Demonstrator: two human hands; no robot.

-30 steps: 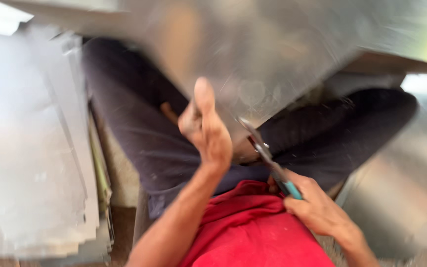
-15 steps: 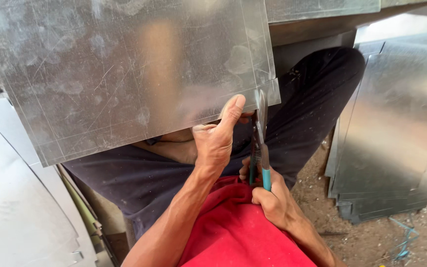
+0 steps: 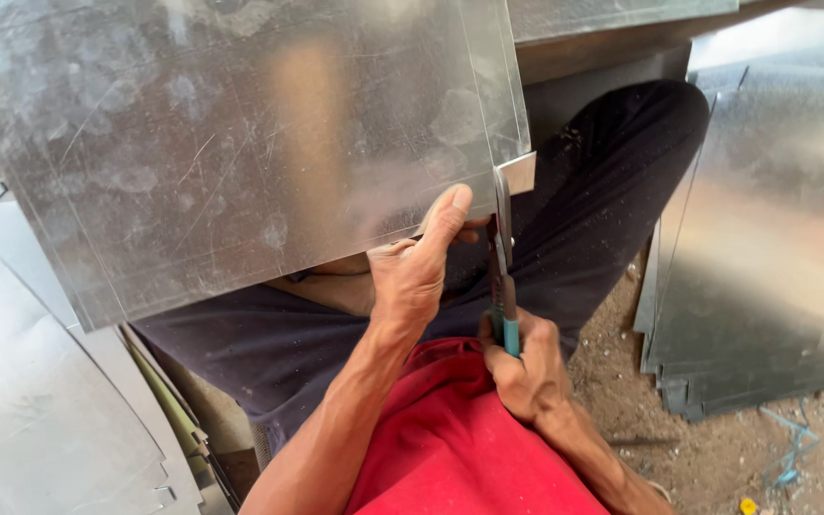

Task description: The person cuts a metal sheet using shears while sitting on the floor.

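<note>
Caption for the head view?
Left hand steadies a metal sheet while right hand cuts its corner with snips.

Head camera looks steeply down, close, perhaps slightly forward.

Left hand's fingers (image 3: 469, 229) (behind metal sheet (image 3: 240, 143))

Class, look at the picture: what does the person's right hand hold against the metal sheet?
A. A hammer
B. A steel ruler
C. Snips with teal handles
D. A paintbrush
C: the right hand grips teal-handled snips, whose blades meet the lower right corner of the metal sheet, steadied by the left hand.
</note>
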